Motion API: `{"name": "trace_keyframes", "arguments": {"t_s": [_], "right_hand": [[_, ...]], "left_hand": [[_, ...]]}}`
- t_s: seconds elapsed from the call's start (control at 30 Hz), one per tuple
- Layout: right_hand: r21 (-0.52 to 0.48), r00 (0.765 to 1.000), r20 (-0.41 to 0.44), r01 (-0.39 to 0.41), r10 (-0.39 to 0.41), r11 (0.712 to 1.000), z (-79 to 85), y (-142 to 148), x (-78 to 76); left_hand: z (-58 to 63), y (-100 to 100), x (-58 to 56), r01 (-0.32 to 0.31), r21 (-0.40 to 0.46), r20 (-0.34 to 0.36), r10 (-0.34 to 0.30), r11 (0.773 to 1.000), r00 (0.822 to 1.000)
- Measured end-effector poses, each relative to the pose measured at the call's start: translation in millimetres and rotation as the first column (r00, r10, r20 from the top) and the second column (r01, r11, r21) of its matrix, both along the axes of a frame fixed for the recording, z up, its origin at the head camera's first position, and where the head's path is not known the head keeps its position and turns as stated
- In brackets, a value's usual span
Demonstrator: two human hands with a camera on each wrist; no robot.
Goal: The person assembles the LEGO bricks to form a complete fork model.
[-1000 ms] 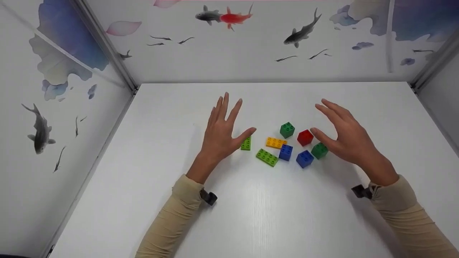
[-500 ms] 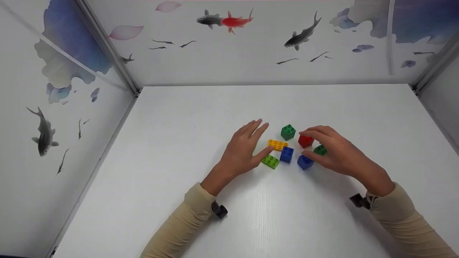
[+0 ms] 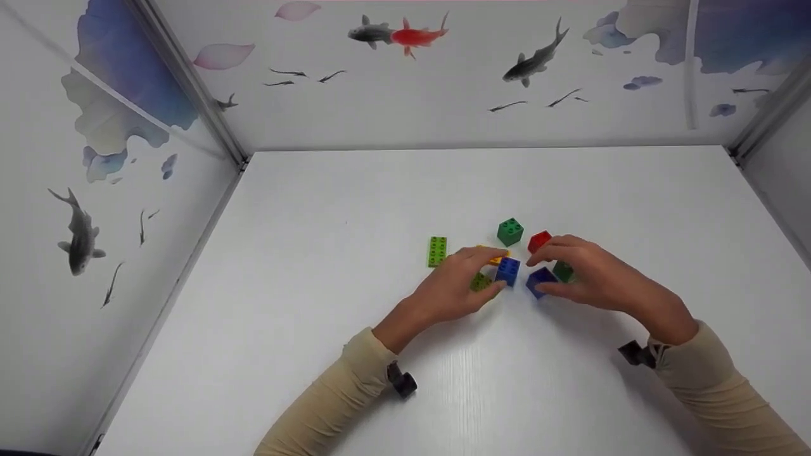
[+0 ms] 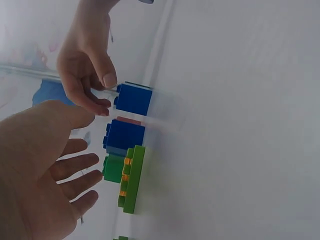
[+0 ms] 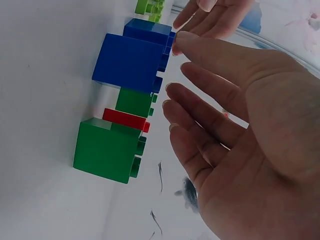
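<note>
My left hand [image 3: 451, 286] hovers over the left blue brick [image 3: 507, 270], its thumb and fingers spread and holding nothing. Beneath it, a yellow flat brick [image 3: 502, 259] and a lime green flat brick [image 3: 480, 282] are partly covered. My right hand [image 3: 592, 275] is above the right blue brick [image 3: 538, 282], thumb apart from the fingers and nothing between them. In the right wrist view its fingertips are level with the studs of that blue brick [image 5: 129, 62], without gripping it. A dark green brick [image 3: 563, 271] is partly hidden under the right hand.
A red brick [image 3: 540, 242] lies just beyond the right fingertips. Another dark green brick [image 3: 510, 232] stands farther back, and a second lime green flat brick [image 3: 438, 251] lies left of the group. Printed panels border the white table [image 3: 317, 209] at the back and sides.
My left hand has moved right and nearer, from beside the group to over the left blue brick, uncovering the left lime brick. My right hand has lowered left toward the right blue brick.
</note>
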State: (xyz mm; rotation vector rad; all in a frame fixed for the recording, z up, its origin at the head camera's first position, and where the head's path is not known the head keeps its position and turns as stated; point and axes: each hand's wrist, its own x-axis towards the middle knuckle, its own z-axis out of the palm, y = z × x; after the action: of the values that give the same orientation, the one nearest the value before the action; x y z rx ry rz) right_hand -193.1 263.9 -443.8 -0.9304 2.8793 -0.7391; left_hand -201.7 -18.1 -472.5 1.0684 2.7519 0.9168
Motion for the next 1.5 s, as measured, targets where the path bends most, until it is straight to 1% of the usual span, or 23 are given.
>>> {"name": "trace_keyframes", "arguments": {"t_s": [0.13, 0.3, 0.4, 0.5, 0.6, 0.7, 0.87, 1.0, 1.1, 1.2, 1.33, 1.43, 1.5], "right_hand": [[0.034, 0.999, -0.019, -0.032, 0.033, 0.999, 0.9, 1, 0.5], [0.079, 0.999, -0.028, -0.032, 0.035, 0.996, 1.1, 2, 3.1], [0.089, 0.999, -0.027, -0.028, 0.030, 0.996, -0.7, 2, 3.8], [0.092, 0.999, -0.017, -0.034, 0.036, 0.995, -4.1, 2, 3.9], [0.090, 0.999, -0.003, -0.041, 0.041, 0.995, -6.6, 2, 4.1], [0.082, 0.999, 0.009, -0.040, 0.039, 0.996, -6.4, 3, 4.3], [0.060, 0.999, 0.015, -0.047, 0.046, 0.997, -2.3, 4, 3.4], [0.043, 0.999, 0.002, -0.032, 0.032, 0.999, 1.6, 6, 2.1], [0.010, 1.000, -0.029, -0.007, 0.007, 1.000, 4.8, 7, 1.8], [-0.029, 0.996, -0.089, 0.006, -0.009, 1.000, 7.1, 7, 2.8], [-0.093, 0.990, -0.144, -0.014, 0.001, 0.996, 7.7, 3, 4.9], [-0.146, 0.990, -0.136, -0.045, 0.025, 0.988, 7.1, -3, 6.2], [-0.174, 0.991, -0.126, -0.060, 0.039, 0.983, 6.7, -6, 7.1]], "left_hand": [[0.0, 6, 0.8, 0.029, -0.007, 0.011, -0.029, 1.000, 1.000], [-1.9, 10, -0.7, 0.028, -0.021, 0.009, -0.028, 0.999, 1.000], [-4.5, 13, -3.0, 0.014, -0.030, -0.004, -0.014, 0.999, 1.000], [-7.8, 18, -6.0, -0.018, -0.030, -0.012, 0.018, 0.999, 1.000], [-11.4, 23, -8.9, -0.053, -0.020, 0.007, 0.053, 0.998, 0.999], [-13.7, 24, -10.1, -0.065, -0.015, 0.033, 0.065, 0.998, 0.997], [-13.8, 22, -10.8, -0.048, 0.029, 0.036, 0.047, 0.998, 0.998], [-11.9, 19, -9.5, -0.027, 0.067, 0.036, 0.024, 0.997, 0.999], [-10.6, 18, -7.7, -0.016, 0.071, 0.040, 0.013, 0.997, 0.999], [-10.4, 18, -6.4, -0.012, 0.063, 0.050, 0.008, 0.998, 0.999], [-11.3, 16, -5.8, -0.006, 0.084, 0.092, -0.001, 0.996, 0.996], [-11.9, 14, -4.9, -0.005, 0.111, 0.123, -0.008, 0.994, 0.992], [-11.6, 12, -3.0, -0.014, 0.113, 0.139, -0.001, 0.993, 0.990]]}}
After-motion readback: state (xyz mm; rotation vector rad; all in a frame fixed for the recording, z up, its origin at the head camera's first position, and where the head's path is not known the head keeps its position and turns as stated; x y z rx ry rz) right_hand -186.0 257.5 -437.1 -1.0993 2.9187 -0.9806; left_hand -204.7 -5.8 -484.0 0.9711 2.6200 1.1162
